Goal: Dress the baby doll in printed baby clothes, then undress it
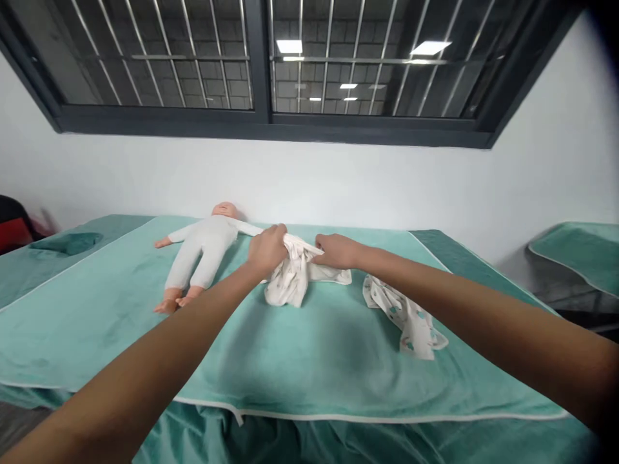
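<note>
Dark-grey metal-framed window up top, bars and grey block wall behind the glass; ceiling lights show in the panes. Frame runs off the top edge. Below it, light-green plush cover with white edging, spread wide, darker green fabric under its front edge. What carries it is hidden. On the cover, left of centre: pale baby doll in a white long-sleeved suit, on its back, feet toward the camera, one hand hidden behind the person's left hand. Right of centre: white cloth with small teal print, crumpled, partly behind the right forearm; print too small to make out. Between the two: off-white crumpled cloth garment, front part bunched up, its shape hard to read. Left hand: grip closed on its upper left edge. Right hand: grip closed on its upper right edge, fingertips partly hidden. Far left: red-and-black object, cut off by frame, can't identify.
</note>
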The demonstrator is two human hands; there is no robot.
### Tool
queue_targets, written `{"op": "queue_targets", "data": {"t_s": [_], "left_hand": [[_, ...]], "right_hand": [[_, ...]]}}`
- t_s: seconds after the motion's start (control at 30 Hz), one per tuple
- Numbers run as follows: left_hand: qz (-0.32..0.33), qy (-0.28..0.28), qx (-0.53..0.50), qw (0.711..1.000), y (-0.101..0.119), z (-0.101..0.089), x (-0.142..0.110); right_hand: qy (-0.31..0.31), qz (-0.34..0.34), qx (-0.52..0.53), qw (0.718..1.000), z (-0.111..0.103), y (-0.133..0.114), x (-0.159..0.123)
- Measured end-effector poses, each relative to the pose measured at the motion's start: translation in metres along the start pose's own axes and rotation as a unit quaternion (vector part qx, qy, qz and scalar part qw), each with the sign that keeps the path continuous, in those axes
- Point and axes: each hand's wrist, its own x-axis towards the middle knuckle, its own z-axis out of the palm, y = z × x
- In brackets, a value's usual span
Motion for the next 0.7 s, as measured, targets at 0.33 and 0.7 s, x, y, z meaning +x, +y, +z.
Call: {"op": "queue_targets", "data": {"t_s": [0.33,0.7], "left_hand": [[-0.138,0.086,-0.509,0.845,0.075,-0.025,-0.042],[-0.248,0.040,-0.349,0.903,-0.028,0.016,-0.233]], "right_hand": [[0.049,0.015,0.378,0.925,0.056,0.007,-0.077],[-0.174,-0.093,0.651,0.733,0.140,-0.027,-0.054]]}}
